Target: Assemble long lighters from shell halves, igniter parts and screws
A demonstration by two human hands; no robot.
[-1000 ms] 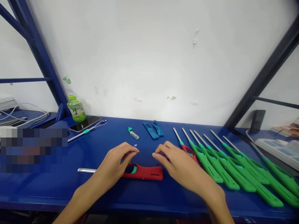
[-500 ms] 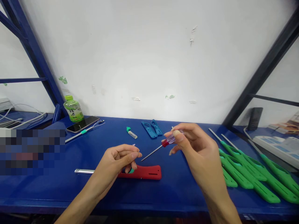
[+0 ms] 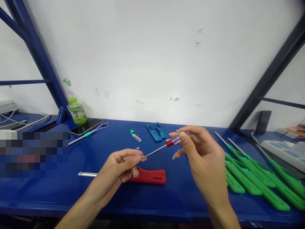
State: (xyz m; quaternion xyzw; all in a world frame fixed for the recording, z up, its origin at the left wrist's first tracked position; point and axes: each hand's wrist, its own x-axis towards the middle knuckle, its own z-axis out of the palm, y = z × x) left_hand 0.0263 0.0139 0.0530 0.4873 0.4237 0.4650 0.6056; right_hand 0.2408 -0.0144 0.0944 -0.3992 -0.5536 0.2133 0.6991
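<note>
My right hand [image 3: 202, 149] grips a small screwdriver [image 3: 156, 150] by its clear purple handle with a red collar. Its thin shaft slants down to the left, and the tip meets the fingertips of my left hand [image 3: 126, 163]. The thumb and forefinger of that hand are pinched together; whatever lies between them is too small to make out. Below the left hand a red gas lighter [image 3: 152, 176] with a silver tube lies on the blue table, partly covered by the hand. A tiny pale piece [image 3: 138, 148] rests just beyond the left fingers.
Behind the hands lie a clear fuel tank with a green top [image 3: 135, 136] and two blue plastic shell halves [image 3: 156, 131]. A metal rod with wires [image 3: 87, 134], a phone [image 3: 86, 126] and a bottle [image 3: 77, 111] are at the left. Several green lighters [image 3: 259, 178] lie at the right.
The screwdriver tip has come up to the left fingertips, where before it pointed just below and right of them. The view has shifted slightly.
</note>
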